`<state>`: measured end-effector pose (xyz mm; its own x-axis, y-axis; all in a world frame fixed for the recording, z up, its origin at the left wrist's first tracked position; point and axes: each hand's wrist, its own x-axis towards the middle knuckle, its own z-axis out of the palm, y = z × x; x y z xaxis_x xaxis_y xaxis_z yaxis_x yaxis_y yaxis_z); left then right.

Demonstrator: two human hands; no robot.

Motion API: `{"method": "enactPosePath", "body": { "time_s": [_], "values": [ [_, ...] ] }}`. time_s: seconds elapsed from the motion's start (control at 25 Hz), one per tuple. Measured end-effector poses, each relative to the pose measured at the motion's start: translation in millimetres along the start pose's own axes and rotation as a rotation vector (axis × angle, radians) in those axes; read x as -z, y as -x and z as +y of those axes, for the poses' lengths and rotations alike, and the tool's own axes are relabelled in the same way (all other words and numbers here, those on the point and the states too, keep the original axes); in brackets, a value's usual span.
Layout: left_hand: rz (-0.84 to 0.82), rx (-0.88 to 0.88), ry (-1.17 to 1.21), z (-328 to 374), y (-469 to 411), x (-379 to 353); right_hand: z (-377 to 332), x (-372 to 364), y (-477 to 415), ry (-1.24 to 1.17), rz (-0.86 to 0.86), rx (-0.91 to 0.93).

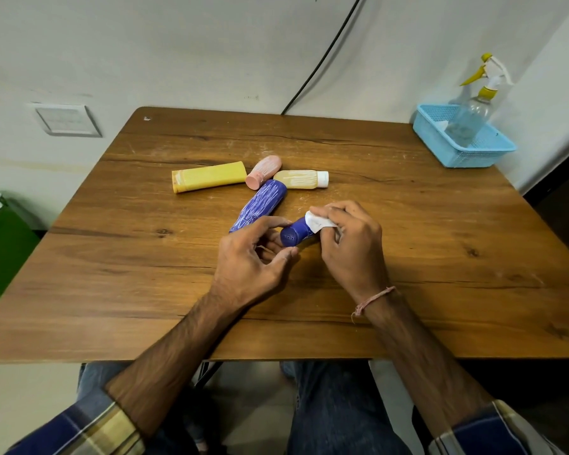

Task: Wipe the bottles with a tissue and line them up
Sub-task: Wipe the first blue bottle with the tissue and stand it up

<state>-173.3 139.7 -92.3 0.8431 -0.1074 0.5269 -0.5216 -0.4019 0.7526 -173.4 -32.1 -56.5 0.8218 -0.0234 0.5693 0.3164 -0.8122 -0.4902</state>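
While left hand (253, 257) pinches cap end of small blue bottle (295, 232) near middle of table (424, 257), right hand (352, 247) grips tissue (319, 223) round its body. Advise: rotate bottle from cap, draw tissue full length.

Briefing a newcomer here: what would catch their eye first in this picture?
At the centre, the left hand grips a small blue bottle while the right hand holds a tissue against it. Behind them four streaked bottles lie jumbled; a spray bottle stands in a blue basket at the far right corner.
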Motion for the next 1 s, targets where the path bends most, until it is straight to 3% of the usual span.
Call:
{"method": "enactPosePath", "body": {
  "time_s": [0.16,0.36,0.52,0.68,0.88,1.0],
  "values": [
    [0.067,-0.034,0.008,2,-1,-3,-1,7,-4,-0.012,-0.004,0.045],
    [0.081,0.002,0.045,4,1,-2,-4,11,8,-0.089,-0.138,0.268],
    [0.157,0.132,0.061,5,0,-4,8,9,3,0.046,0.028,0.124],
    [0.144,0.103,0.102,6,0,-4,-7,3,9,-0.066,-0.125,0.293],
    [0.161,0.187,0.113,4,-1,-4,1,4,-2,0.06,-0.033,0.136],
    [0.149,0.243,0.163,-3,0,-4,-4,-1,12,-0.038,-0.147,0.288]
  ]
}}
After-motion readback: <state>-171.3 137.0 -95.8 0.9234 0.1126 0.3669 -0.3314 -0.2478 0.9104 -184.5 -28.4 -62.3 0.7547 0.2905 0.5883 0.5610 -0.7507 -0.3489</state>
